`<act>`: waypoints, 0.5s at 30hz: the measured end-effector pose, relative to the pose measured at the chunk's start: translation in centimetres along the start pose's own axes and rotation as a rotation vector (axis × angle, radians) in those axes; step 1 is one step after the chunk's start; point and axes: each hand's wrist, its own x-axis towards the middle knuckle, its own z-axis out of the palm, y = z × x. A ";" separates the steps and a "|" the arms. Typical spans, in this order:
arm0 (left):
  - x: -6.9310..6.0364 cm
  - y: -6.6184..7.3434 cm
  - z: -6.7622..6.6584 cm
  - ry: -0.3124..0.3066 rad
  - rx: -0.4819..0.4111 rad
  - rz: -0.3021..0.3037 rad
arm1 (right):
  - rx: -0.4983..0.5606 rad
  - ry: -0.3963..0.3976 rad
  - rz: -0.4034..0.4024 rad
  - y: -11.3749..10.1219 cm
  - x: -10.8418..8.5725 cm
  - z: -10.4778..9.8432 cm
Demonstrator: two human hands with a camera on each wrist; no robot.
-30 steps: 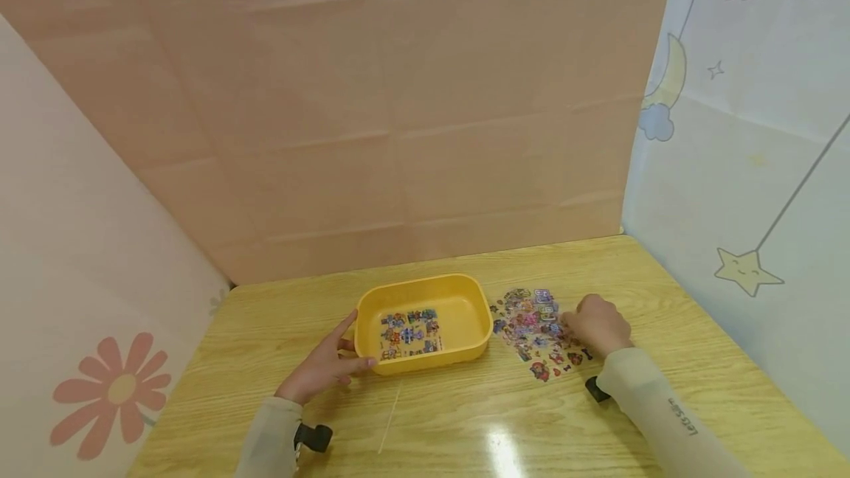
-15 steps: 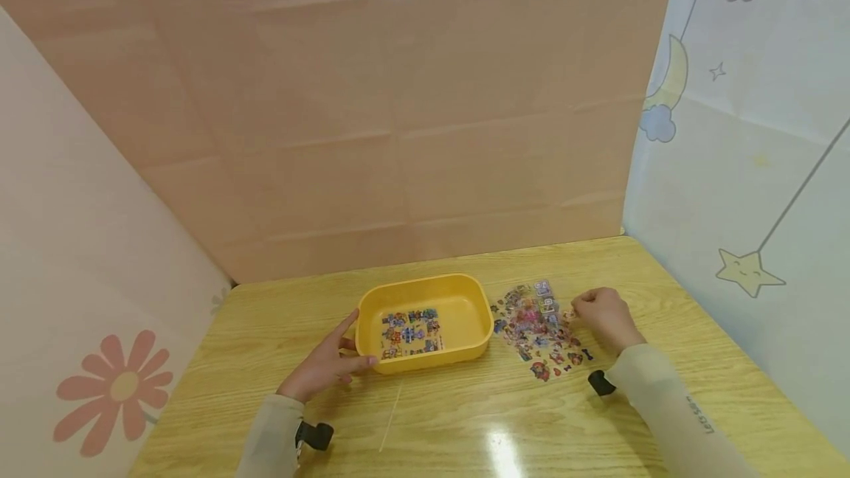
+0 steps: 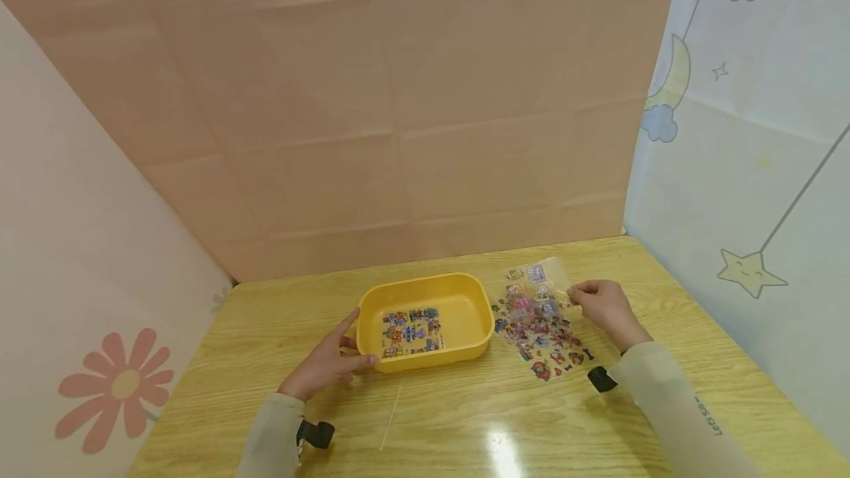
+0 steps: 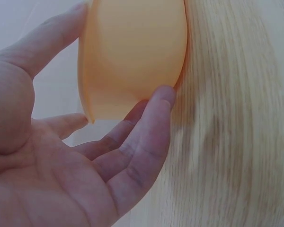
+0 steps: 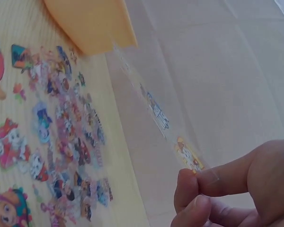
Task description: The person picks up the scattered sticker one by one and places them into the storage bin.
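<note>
My left hand (image 3: 325,369) holds the left end of a yellow plastic tray (image 3: 438,358). In the left wrist view its fingers (image 4: 149,137) bend about the tray's end wall (image 4: 132,52), at the rim and low near the table. A clear sticker sheet (image 3: 413,333) with small colourful cartoon figures lies in the tray's left part. Right of the tray, my right hand (image 3: 606,310) pinches the edge of another clear sticker sheet (image 3: 536,275) between thumb and forefinger. That sheet (image 5: 156,116) is raised and tilted in the right wrist view. Under it, more sticker sheets (image 3: 551,349) overlap on the table.
The wooden table (image 3: 438,426) meets a tan covering (image 3: 398,168) at the back. A pale wall covering (image 3: 744,168) with a moon and star stands on the right, and one with a flower (image 3: 122,386) on the left.
My right hand has pinched the edge of the top sticker sheet and lifted it away from the others, upward and toward the back. My left hand stays on the tray.
</note>
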 end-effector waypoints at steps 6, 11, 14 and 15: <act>0.1 0.0 0.1 0.004 0.003 -0.004 | 0.034 0.005 -0.008 -0.9 -0.1 0.0; 0.1 0.1 0.1 0.005 0.000 -0.006 | 0.048 0.001 -0.001 -1.8 0.1 0.2; 0.0 0.1 0.1 0.004 -0.005 -0.008 | 0.052 -0.007 0.007 -2.4 0.3 0.6; 0.0 0.1 0.1 0.005 -0.005 -0.007 | 0.052 -0.012 0.003 -2.6 0.3 0.7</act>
